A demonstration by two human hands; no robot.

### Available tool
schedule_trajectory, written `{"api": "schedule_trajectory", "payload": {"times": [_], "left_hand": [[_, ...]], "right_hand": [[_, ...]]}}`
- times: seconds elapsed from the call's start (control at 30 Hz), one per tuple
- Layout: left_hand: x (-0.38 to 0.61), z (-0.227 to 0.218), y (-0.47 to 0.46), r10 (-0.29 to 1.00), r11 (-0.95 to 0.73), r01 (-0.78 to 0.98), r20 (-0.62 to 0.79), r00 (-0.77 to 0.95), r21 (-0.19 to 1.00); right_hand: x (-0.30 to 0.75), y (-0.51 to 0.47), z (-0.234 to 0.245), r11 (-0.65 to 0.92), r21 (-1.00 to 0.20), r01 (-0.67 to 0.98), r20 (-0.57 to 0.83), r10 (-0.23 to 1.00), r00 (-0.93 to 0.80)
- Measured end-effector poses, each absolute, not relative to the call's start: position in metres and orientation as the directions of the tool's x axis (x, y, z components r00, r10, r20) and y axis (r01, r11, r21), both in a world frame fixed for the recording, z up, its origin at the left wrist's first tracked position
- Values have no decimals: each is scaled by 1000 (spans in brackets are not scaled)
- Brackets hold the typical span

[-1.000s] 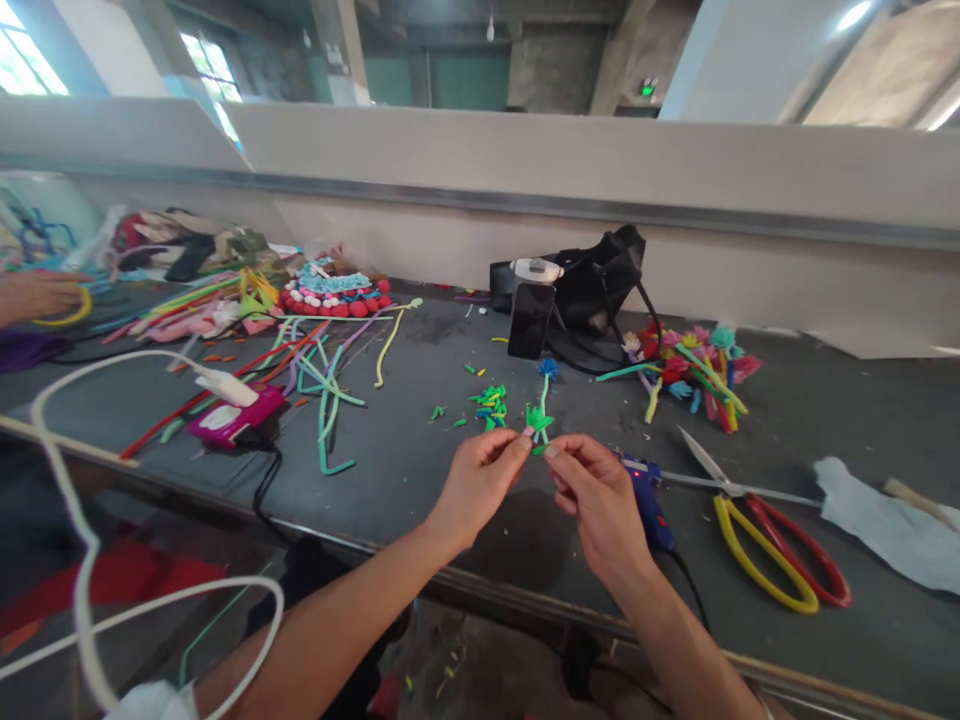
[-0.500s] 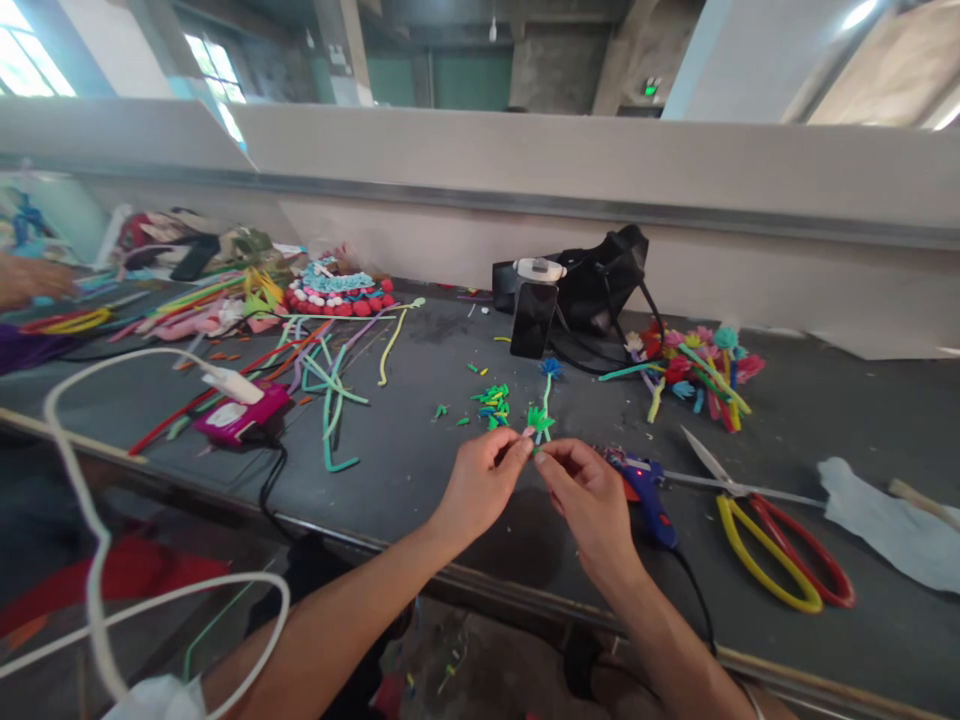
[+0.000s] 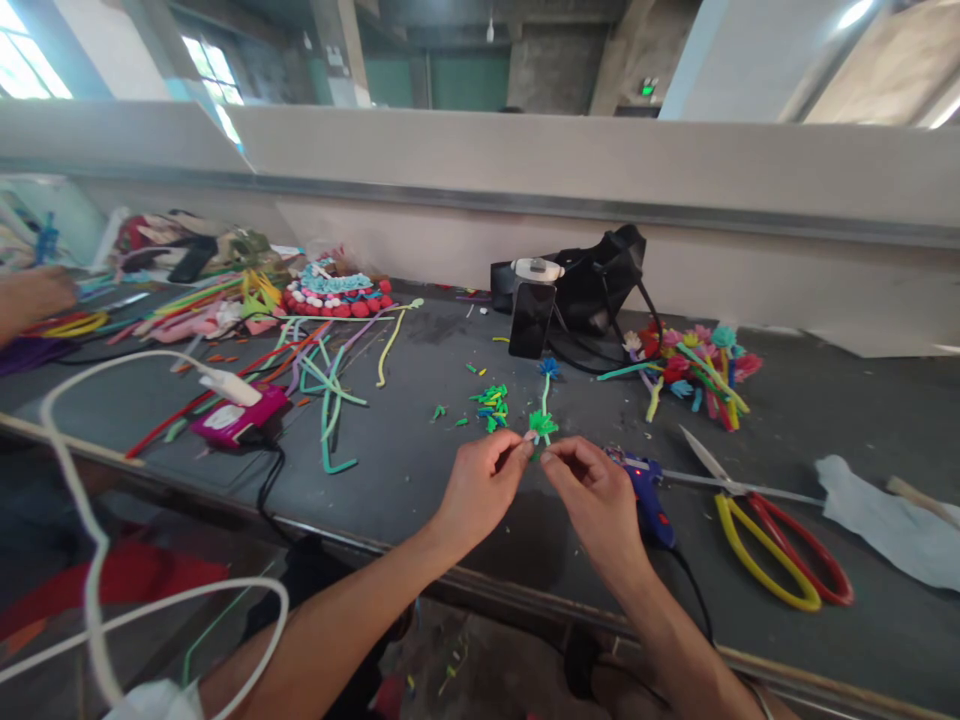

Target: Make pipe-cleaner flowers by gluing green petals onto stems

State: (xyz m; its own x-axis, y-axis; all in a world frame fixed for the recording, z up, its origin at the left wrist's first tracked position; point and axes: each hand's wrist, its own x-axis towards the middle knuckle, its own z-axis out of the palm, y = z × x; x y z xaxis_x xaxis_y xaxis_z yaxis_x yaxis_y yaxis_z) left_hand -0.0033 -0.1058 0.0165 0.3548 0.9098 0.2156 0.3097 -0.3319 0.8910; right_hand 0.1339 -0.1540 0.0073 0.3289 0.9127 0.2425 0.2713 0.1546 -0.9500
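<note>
My left hand [image 3: 484,482] pinches a green pipe-cleaner flower [image 3: 543,424] at its base, its green tufts fanning out beyond the fingertips. My right hand [image 3: 598,492] is beside it, thumb and forefinger pressed together close to the flower's underside; what lies between them is too small to make out. Just past the flower, a blue pipe-cleaner flower [image 3: 550,367] on a pale green stem rests on the table. To the left of it lies a small heap of short green, yellow and blue pipe-cleaner pieces [image 3: 493,408].
Right of my right hand lie a blue glue gun [image 3: 651,505] and scissors [image 3: 772,545] with yellow and red handles. Behind are a phone [image 3: 532,318], a black bag [image 3: 604,285] and finished flowers [image 3: 697,365]. Pipe cleaners [image 3: 330,390] and a magenta power adapter [image 3: 238,418] lie left; another person's hand [image 3: 34,300] is far left.
My right fingertips have drawn slightly away from my left ones, and the green flower has turned a little. At far left, the other person's hand has come further into view.
</note>
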Motion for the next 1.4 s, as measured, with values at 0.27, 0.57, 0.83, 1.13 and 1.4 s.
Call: {"api": "schedule_trajectory", "payload": {"times": [0.27, 0.57, 0.83, 1.13, 1.4], "left_hand": [[-5, 14, -105, 908, -351, 301, 244, 341, 887], [-4, 19, -107, 884, -410, 320, 287, 368, 854], [-4, 21, -109, 876, -423, 320, 293, 383, 848], [-5, 19, -110, 846, -479, 316, 335, 416, 819], [-4, 20, -111, 827, -515, 316, 365, 427, 797]], "right_hand": [[148, -157, 16, 213, -921, 325, 342, 843, 415], [148, -162, 24, 335, -752, 568, 569, 765, 301], [147, -160, 23, 350, -682, 642, 628, 731, 269], [147, -160, 24, 350, -634, 689, 653, 720, 235], [149, -159, 22, 359, -608, 708, 671, 709, 217]]}}
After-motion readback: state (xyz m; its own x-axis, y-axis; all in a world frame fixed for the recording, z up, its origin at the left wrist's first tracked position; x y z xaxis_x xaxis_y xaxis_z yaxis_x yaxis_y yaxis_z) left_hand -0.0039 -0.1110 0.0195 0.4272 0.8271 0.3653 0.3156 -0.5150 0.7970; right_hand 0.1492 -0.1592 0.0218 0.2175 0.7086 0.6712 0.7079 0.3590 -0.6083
